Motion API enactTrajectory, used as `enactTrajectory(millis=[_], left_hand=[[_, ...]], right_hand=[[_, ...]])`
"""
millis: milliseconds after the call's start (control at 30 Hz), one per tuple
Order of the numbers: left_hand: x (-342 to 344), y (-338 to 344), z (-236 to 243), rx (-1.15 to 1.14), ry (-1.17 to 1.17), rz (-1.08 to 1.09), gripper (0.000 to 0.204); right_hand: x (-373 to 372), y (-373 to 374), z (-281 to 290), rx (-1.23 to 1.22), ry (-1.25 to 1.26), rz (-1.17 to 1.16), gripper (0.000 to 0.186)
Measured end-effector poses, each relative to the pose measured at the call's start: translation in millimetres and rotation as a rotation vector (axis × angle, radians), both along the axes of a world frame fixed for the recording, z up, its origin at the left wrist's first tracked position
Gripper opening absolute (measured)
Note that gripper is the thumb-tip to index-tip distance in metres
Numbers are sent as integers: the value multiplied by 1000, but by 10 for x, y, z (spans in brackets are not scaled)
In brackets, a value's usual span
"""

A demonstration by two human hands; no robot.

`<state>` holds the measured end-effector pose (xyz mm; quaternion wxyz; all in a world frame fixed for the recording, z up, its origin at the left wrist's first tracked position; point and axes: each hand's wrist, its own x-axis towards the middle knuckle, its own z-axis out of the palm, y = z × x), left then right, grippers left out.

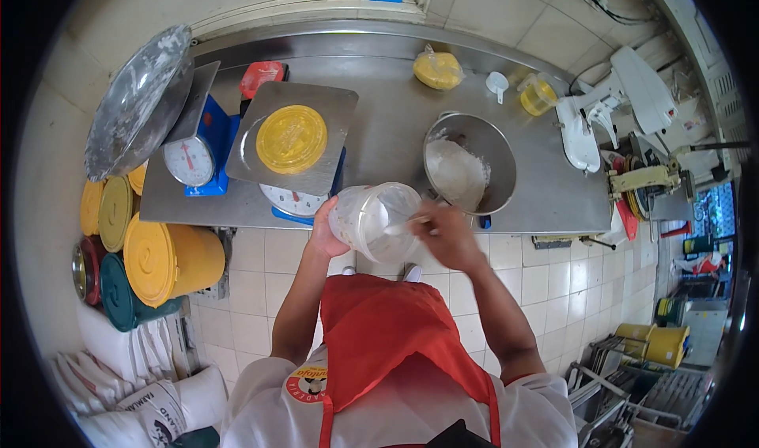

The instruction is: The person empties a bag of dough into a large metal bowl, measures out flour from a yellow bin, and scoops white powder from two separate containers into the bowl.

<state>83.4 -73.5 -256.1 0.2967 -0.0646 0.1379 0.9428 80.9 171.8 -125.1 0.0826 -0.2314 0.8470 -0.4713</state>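
Observation:
My left hand (328, 230) is wrapped round the side of a clear plastic tub (365, 225), which is tilted with its mouth toward my right. A little white powder shows inside. My right hand (449, 236) is at the tub's mouth, fingers closed on a small pale scoop (398, 228) that reaches into it; motion blurs its shape. Just beyond that hand, at the table's front edge, stands a steel mixing bowl (506, 143) with a mound of white powder (457, 175). A yellow lid (291, 139) lies on the square plate of a blue kitchen scale (294, 200).
Left on the steel table (383, 124), a second scale (190, 162) carries a big floury metal pan (142, 104). Along the back are a wrapped yellow block (438, 70), a white measuring cup (496, 84) and a jug of yellow liquid (538, 95). A white stand mixer (581, 132) stands right; lidded buckets (174, 260) stand left.

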Motion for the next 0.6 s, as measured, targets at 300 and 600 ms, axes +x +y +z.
enactTrajectory(millis=[300, 600], left_hand=[[-55, 189, 104, -64, 45, -68, 73], [-73, 301, 66, -92, 17, -64, 76]], right_hand=[[145, -166, -510, 59, 43, 73, 14], [45, 257, -657, -590, -589, -342, 7]])
